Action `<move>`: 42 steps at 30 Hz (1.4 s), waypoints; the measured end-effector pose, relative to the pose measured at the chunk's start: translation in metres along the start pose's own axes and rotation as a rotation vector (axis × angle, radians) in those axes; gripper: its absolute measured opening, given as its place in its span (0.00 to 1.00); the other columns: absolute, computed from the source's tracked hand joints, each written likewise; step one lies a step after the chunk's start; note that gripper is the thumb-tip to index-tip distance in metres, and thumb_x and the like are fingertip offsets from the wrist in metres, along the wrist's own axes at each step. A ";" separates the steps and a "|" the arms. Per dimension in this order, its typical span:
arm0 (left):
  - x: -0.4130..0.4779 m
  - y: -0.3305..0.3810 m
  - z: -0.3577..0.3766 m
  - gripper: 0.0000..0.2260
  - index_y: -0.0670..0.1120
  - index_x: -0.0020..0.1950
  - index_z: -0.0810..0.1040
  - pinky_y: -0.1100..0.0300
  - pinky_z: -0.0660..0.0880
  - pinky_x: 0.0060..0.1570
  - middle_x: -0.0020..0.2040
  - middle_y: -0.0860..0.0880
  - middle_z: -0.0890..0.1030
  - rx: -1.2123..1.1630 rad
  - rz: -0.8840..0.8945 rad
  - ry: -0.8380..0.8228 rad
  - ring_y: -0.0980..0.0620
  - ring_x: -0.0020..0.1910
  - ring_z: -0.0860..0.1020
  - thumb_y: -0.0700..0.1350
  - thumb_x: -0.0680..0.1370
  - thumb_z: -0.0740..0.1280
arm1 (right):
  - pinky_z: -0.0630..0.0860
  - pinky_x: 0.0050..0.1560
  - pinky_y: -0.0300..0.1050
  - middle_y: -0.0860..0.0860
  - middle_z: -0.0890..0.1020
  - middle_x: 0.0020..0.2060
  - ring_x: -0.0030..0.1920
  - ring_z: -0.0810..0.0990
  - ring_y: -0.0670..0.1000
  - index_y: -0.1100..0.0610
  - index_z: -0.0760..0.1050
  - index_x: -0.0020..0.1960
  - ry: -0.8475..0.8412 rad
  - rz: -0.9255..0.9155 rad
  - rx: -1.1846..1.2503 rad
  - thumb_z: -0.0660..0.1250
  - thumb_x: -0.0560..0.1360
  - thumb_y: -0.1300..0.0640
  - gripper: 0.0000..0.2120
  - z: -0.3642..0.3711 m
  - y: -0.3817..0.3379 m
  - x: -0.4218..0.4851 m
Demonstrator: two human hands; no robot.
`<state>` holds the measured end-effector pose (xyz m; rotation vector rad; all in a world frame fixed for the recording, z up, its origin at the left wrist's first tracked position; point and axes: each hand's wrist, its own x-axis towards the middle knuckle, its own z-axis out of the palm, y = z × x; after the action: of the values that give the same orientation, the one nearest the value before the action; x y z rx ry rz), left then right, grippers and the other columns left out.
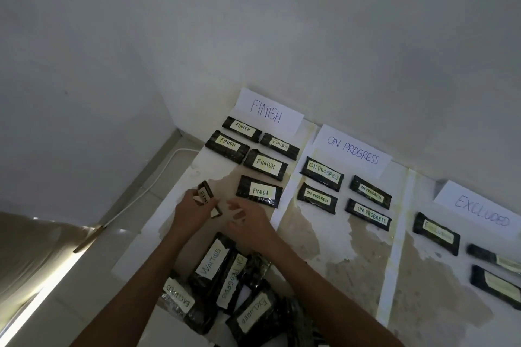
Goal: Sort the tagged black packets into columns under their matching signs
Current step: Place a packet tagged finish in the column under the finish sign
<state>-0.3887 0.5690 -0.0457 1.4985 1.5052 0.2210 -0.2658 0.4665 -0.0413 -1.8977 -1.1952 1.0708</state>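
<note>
Black glossy wrap suggests a light, slick packet (205, 191), best pinched by its edges; it is gripped by the left hand (191, 211), the right hand (248, 220) held loosely spread.

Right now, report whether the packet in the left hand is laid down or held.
Held. The left hand grips the FINISH packet, which is tilted, not flat. Whether it touches the surface cannot be told.

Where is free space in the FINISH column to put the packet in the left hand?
Bare patch left of the lowest FINISH packet, beneath the left hand and its held packet. Crowded: the unsorted pile between the forearms.
</note>
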 end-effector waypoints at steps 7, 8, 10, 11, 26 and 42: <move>0.045 0.025 0.011 0.32 0.41 0.67 0.62 0.54 0.78 0.40 0.56 0.42 0.76 -0.219 -0.122 0.061 0.45 0.49 0.79 0.56 0.72 0.70 | 0.73 0.47 0.31 0.57 0.82 0.49 0.48 0.79 0.51 0.62 0.77 0.56 0.167 0.000 -0.045 0.68 0.72 0.64 0.12 0.000 -0.023 0.068; 0.051 0.027 0.011 0.33 0.41 0.69 0.61 0.54 0.79 0.40 0.57 0.42 0.76 -0.236 -0.122 0.062 0.44 0.50 0.79 0.56 0.72 0.69 | 0.73 0.45 0.31 0.58 0.82 0.48 0.45 0.79 0.50 0.62 0.77 0.55 0.183 0.014 -0.048 0.67 0.73 0.65 0.11 -0.003 -0.022 0.078; 0.060 0.027 0.011 0.31 0.43 0.71 0.60 0.56 0.79 0.39 0.59 0.42 0.76 -0.246 -0.090 0.045 0.43 0.50 0.79 0.55 0.74 0.67 | 0.70 0.40 0.26 0.59 0.82 0.48 0.43 0.78 0.48 0.62 0.77 0.55 0.180 0.054 -0.042 0.66 0.73 0.67 0.10 -0.009 -0.019 0.097; 0.064 0.025 0.011 0.28 0.44 0.70 0.62 0.55 0.79 0.41 0.59 0.42 0.77 -0.226 -0.070 0.032 0.43 0.50 0.80 0.54 0.75 0.66 | 0.69 0.40 0.25 0.59 0.82 0.49 0.44 0.78 0.49 0.63 0.78 0.55 0.169 0.073 -0.054 0.65 0.74 0.67 0.10 -0.011 -0.017 0.105; 0.066 0.011 0.002 0.27 0.44 0.73 0.57 0.64 0.70 0.43 0.47 0.48 0.76 0.094 0.076 -0.121 0.52 0.47 0.75 0.43 0.77 0.63 | 0.73 0.53 0.51 0.62 0.75 0.54 0.54 0.74 0.62 0.65 0.75 0.59 -0.022 -0.006 -0.389 0.60 0.74 0.68 0.14 -0.012 0.005 0.135; -0.067 -0.071 0.014 0.31 0.46 0.62 0.69 0.51 0.71 0.46 0.55 0.43 0.72 0.769 0.215 -0.185 0.41 0.53 0.72 0.57 0.64 0.74 | 0.75 0.47 0.54 0.58 0.75 0.54 0.50 0.74 0.59 0.58 0.74 0.61 -0.382 -0.253 -0.610 0.67 0.67 0.61 0.22 0.011 0.042 0.014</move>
<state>-0.4416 0.4895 -0.0706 2.2145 1.3354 -0.4133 -0.2554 0.4644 -0.0856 -1.9335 -2.1115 1.0298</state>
